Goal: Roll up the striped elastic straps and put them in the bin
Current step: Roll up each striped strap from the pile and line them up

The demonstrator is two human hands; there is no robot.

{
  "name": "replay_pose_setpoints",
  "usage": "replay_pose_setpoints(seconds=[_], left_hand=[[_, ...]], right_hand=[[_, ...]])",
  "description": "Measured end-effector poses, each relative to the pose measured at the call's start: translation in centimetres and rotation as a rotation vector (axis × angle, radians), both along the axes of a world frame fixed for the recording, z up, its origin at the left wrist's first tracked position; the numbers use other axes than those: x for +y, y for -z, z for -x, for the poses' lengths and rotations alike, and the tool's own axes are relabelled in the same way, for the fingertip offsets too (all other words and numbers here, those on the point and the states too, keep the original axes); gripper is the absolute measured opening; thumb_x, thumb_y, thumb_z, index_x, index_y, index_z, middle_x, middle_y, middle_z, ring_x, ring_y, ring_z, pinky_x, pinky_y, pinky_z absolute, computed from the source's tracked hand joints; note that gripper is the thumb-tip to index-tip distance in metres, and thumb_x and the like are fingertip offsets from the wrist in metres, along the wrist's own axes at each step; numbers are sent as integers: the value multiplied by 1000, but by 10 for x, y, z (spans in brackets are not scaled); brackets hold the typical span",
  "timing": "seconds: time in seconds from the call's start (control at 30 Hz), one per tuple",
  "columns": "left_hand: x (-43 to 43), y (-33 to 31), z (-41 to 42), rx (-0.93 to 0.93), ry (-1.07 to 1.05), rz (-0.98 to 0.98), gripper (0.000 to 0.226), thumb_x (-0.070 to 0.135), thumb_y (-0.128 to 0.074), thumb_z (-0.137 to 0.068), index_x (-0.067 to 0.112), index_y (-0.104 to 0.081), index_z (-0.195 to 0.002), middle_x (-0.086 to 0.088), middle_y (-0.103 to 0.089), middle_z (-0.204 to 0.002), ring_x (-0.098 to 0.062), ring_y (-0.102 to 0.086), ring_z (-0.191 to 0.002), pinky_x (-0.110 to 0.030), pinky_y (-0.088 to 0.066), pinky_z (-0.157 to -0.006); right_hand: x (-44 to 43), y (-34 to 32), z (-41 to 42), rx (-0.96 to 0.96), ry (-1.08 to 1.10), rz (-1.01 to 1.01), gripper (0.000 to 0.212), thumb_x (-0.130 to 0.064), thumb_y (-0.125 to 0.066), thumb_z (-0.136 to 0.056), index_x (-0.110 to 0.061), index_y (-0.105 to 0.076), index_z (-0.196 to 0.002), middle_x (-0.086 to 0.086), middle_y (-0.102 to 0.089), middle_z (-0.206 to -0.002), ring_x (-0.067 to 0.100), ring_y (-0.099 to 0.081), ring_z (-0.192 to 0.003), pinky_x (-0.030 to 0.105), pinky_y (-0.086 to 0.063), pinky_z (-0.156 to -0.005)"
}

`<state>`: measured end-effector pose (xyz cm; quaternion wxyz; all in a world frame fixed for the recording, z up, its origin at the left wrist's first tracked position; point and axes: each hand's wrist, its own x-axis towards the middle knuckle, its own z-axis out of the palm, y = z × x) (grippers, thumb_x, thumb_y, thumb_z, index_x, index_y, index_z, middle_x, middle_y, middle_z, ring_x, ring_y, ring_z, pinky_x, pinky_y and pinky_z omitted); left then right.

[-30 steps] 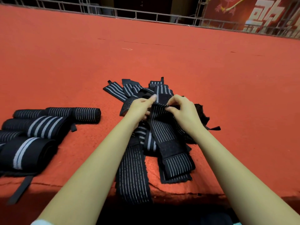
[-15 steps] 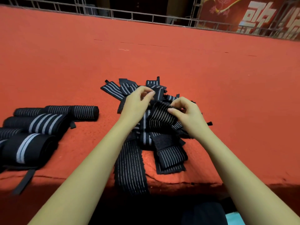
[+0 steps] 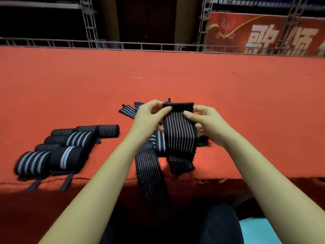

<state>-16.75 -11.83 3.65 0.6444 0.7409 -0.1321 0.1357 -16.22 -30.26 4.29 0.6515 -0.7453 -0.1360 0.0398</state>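
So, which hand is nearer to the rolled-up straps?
Left. The left hand is right of the rolled-up straps; the right hand is farther right, across the held strap.

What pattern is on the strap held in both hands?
The strap is black with thin white lengthwise stripes; head view.

One head-worn view — looking forward and down, close over the red surface (image 3: 175, 76).
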Motion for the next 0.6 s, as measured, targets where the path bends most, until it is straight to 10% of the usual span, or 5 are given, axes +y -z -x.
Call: replay_pose_setpoints(seconds=[0.6], left_hand=[[51, -3, 85, 108, -114, 86, 15, 21, -62, -93, 6, -65, -94, 2, -60, -69, -5, -57, -53, -18, -43, -43]], right_hand=[[47, -22, 52, 166, -416, -27, 35, -18, -53, -96, -1, -51, -126, 2, -56, -68, 9, -48, -33, 18, -39, -29]])
